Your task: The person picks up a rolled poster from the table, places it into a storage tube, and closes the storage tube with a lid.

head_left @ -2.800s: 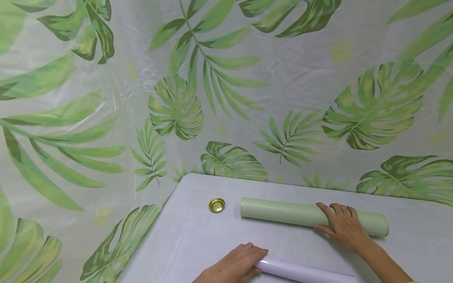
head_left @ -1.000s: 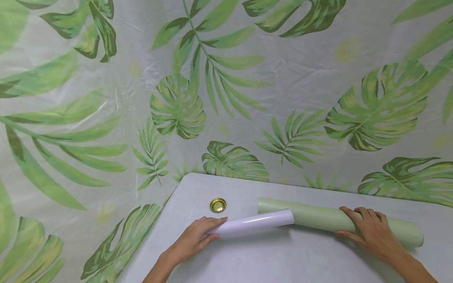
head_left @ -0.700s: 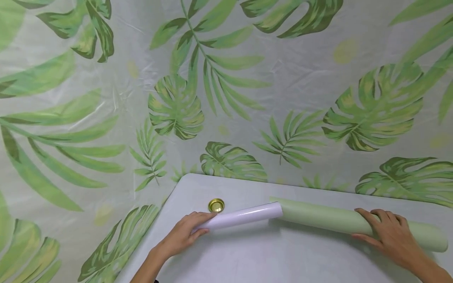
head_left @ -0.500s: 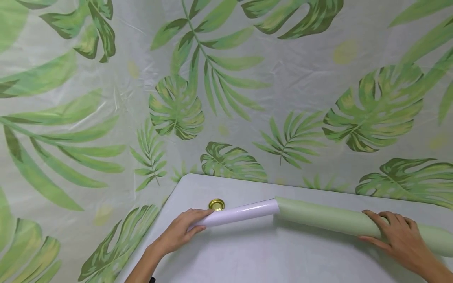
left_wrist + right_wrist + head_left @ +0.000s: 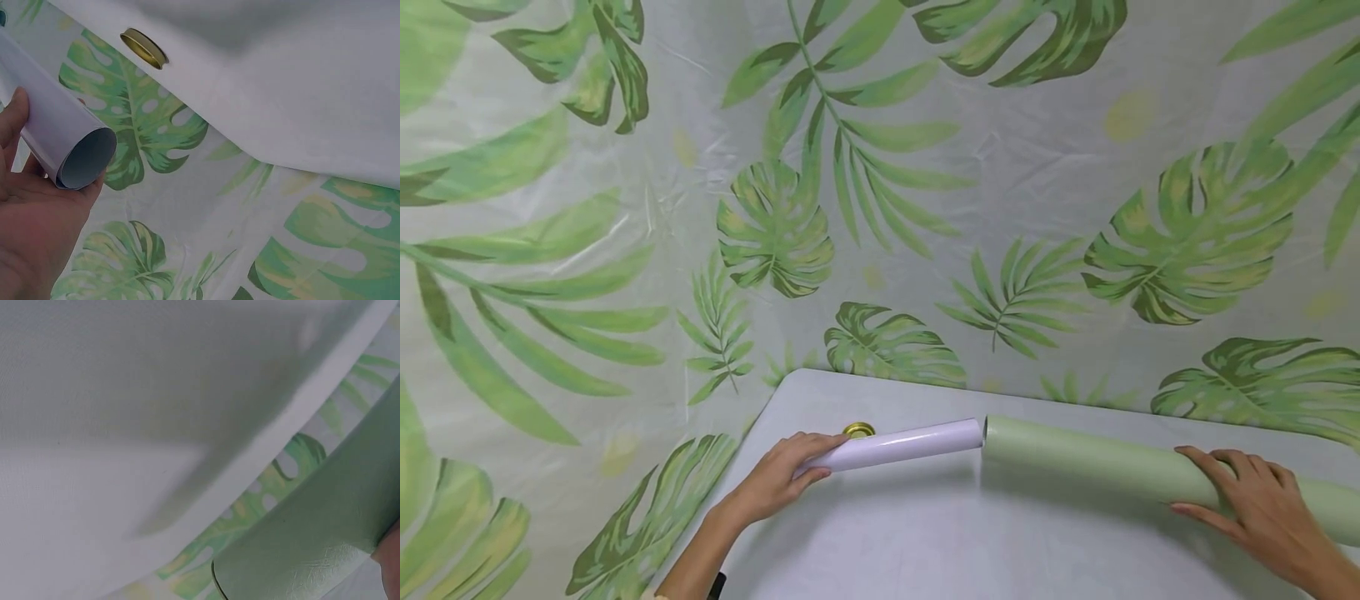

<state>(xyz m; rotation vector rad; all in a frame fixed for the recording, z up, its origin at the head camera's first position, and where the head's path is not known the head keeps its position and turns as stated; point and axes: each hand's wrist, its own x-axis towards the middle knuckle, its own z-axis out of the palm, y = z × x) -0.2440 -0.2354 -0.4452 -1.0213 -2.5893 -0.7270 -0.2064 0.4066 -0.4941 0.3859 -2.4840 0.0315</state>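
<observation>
My left hand (image 5: 778,477) grips one end of a thin, glossy lavender roll (image 5: 901,447), thumb below and fingers over the top. In the left wrist view, the near end of this rolled sheet (image 5: 59,112) shows as a hollow tube. A thicker, pale green roll (image 5: 1090,460) is held above the table by my right hand (image 5: 1262,504), its fingers across the top and its thumb along the near side. The lavender roll's far end sits right at the green roll's open left end. In the right wrist view, the green roll (image 5: 300,537) shows a lightly textured surface.
A round gold-coloured lid (image 5: 859,430) lies on the white table (image 5: 880,533), just behind the lavender roll. Behind the table's far edge hangs a leaf-patterned sheet (image 5: 1022,192). A black band is partly visible at my left wrist.
My left hand has lifted the lavender roll from the table's front and swung it up and left. My right hand has raised the green roll and shifted it right, bringing the rolls end to end.
</observation>
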